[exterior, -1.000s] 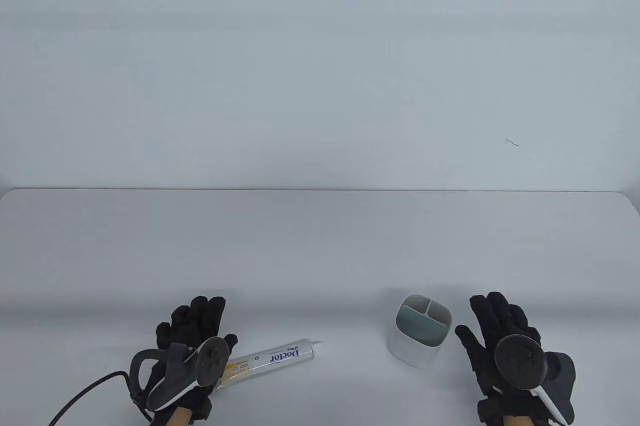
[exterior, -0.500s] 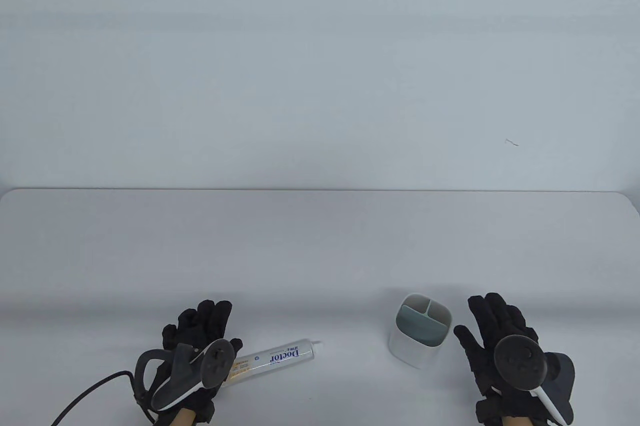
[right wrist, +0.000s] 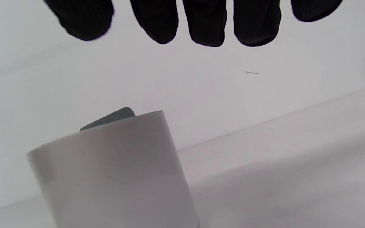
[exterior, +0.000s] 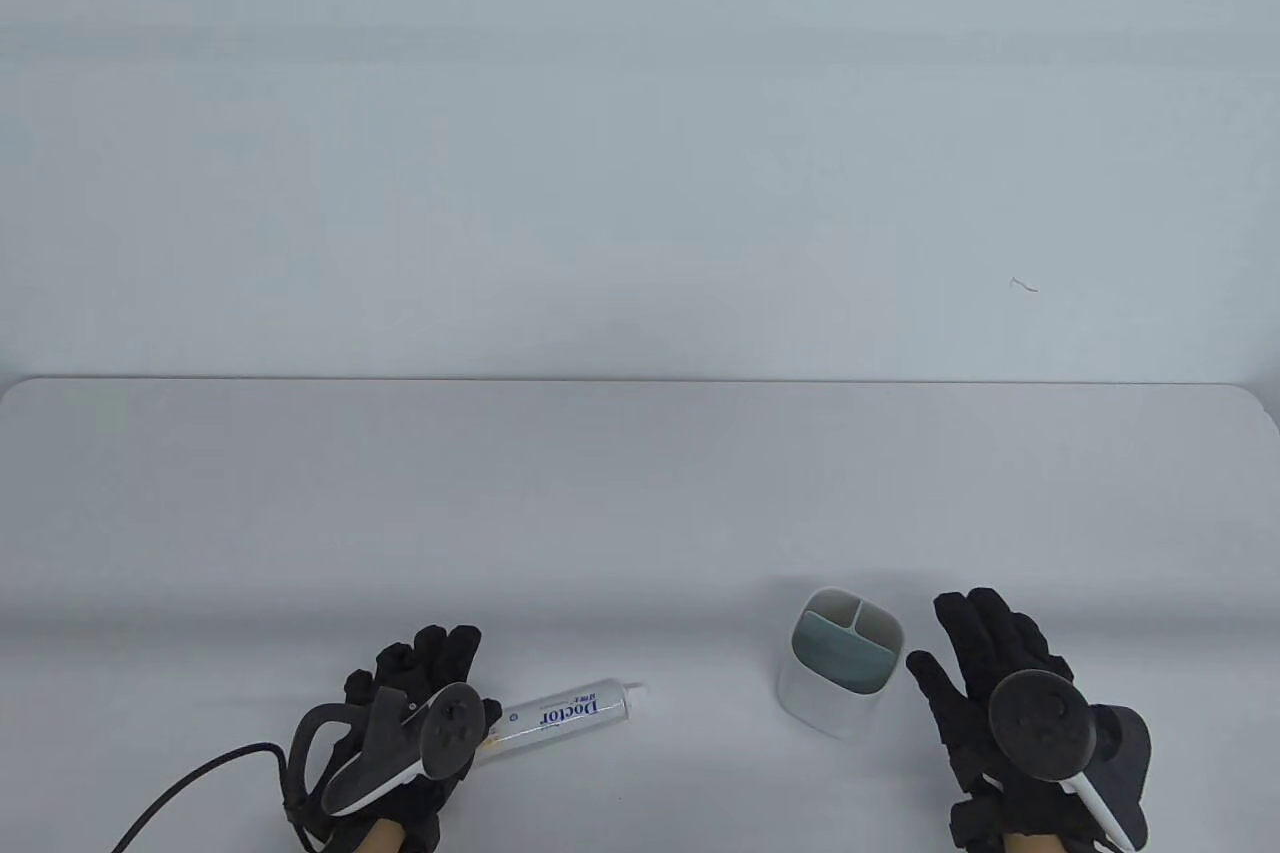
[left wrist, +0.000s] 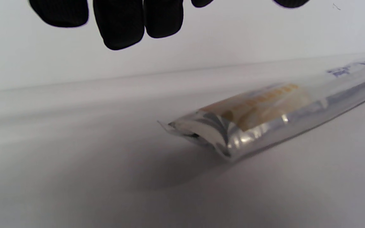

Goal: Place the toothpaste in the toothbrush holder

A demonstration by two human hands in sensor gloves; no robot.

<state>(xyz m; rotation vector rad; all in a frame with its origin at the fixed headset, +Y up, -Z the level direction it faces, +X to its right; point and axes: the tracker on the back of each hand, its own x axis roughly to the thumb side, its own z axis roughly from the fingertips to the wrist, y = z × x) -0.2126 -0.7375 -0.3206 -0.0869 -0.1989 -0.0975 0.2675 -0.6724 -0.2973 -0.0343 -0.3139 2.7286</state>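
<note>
Your fingers point(left wrist: 119, 25) are spread on both hands; left hand point(exterior: 400, 723) hovers over the toothpaste point(exterior: 565, 710), right hand point(exterior: 1000, 683) beside the toothbrush holder point(exterior: 835, 698).

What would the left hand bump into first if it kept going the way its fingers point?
Probably nothing: the left hand points up the bare table toward its far edge. The toothpaste lies off to its right, likely just outside that line.

Your black-gloved right-hand fingers point(right wrist: 206, 23) are hanging spread from the top edge, touching nothing, the white rounded plastic toothbrush holder point(right wrist: 112, 174) is standing below them on the white table point(right wrist: 296, 177), a grey-green insert point(right wrist: 112, 116) is peeking above its rim.
</note>
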